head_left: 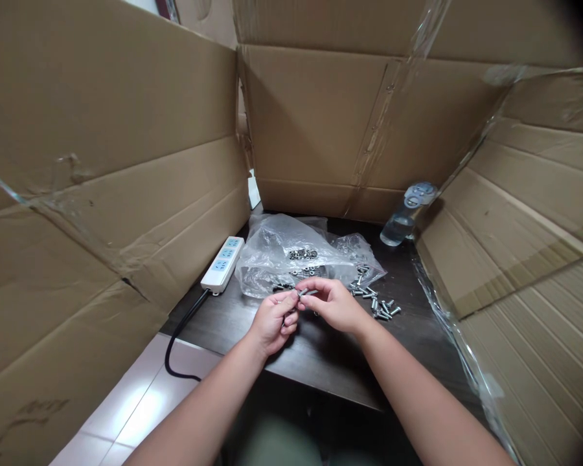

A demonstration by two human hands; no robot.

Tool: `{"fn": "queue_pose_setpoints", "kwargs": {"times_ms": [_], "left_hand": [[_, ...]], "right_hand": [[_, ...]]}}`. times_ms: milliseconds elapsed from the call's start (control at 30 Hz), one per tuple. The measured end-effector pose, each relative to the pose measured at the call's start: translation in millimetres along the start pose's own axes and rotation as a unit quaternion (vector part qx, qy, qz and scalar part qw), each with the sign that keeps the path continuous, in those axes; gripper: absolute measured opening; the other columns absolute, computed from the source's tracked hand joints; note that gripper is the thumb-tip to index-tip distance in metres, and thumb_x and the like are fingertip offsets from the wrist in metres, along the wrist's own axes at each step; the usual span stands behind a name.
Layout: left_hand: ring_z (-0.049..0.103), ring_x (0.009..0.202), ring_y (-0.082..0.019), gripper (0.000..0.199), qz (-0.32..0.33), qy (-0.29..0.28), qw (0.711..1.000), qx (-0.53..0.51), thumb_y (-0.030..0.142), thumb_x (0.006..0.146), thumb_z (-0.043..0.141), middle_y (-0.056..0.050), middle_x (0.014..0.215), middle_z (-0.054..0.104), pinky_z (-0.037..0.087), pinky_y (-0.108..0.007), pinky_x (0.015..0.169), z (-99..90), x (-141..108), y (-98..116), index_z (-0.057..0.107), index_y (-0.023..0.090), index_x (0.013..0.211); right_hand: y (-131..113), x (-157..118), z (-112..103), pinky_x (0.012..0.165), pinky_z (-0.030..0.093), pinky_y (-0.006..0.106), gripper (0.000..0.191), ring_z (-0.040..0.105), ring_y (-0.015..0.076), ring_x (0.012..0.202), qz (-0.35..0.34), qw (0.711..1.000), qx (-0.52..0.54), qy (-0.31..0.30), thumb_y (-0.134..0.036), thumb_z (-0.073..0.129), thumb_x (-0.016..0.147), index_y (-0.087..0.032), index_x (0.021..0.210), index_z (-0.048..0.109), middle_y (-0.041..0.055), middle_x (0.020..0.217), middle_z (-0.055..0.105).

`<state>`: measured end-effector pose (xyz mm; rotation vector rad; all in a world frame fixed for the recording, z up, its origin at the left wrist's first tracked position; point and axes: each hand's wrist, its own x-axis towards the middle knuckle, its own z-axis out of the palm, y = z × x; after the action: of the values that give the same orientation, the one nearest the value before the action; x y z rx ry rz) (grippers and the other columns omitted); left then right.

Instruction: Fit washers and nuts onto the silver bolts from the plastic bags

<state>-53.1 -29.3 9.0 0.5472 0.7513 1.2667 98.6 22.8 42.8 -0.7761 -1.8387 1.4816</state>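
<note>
In front of me, over the dark table's near part, my two hands meet at a small silver bolt (303, 293). The fingers of my left hand (274, 322) are curled, with the thumb and forefinger pinched at one end of it. From the other side, my right hand (339, 304) closes its thumb and forefinger about the bolt. Whether a nut sits on it is too small to tell. Just beyond the hands, several nuts (303, 254) lie on a clear plastic bag (255, 262). Loose bolts (383, 309) are scattered right of my right hand.
A white power strip (218, 268) with a black cable (175, 343) lies at the left edge of the dark table (315, 362). A clear water bottle (402, 220) stands at the back right. Cardboard walls (315, 123) surround the table on the left, back and right.
</note>
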Motion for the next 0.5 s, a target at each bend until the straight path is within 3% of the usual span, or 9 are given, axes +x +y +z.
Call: {"fn": "queue_pose_setpoints", "kwargs": {"times_ms": [233,367,500], "left_hand": [[0.035,0.038,0.001,0.022,-0.009,0.0,1.0,-0.013,0.028,0.075,0.071,0.001,0.063,0.053,0.022,-0.009,0.03,0.9,1.1,0.9,0.06,0.009,0.076],[0.035,0.04,0.001,0.019,-0.015,-0.013,0.999,-0.045,0.025,0.076,0.071,0.002,0.063,0.049,0.022,-0.008,0.031,0.3,0.7,2.8,0.06,0.01,0.079],[0.035,0.042,0.001,0.017,-0.002,-0.015,0.998,-0.053,0.023,0.076,0.07,0.002,0.065,0.049,0.022,-0.008,0.031,-0.1,-0.2,3.5,0.06,0.01,0.081]], "right_hand": [[1.6,0.0,0.1,0.077,0.05,0.03,0.021,0.063,0.0158,0.079,-0.013,1.0,-0.028,-0.002,-0.021,0.061,0.079,-0.017,0.099,0.064,0.0038,0.088,0.067],[-0.1,1.2,1.9,0.079,0.049,0.031,0.021,0.063,0.0181,0.088,-0.027,0.998,-0.058,0.008,-0.023,0.063,0.077,-0.015,0.096,0.067,0.0065,0.098,0.066],[-7.7,1.9,-7.6,0.082,0.051,0.032,0.031,0.064,0.0199,0.094,0.005,0.998,-0.069,0.001,-0.025,0.062,0.078,-0.015,0.107,0.064,0.0095,0.106,0.067]]}}
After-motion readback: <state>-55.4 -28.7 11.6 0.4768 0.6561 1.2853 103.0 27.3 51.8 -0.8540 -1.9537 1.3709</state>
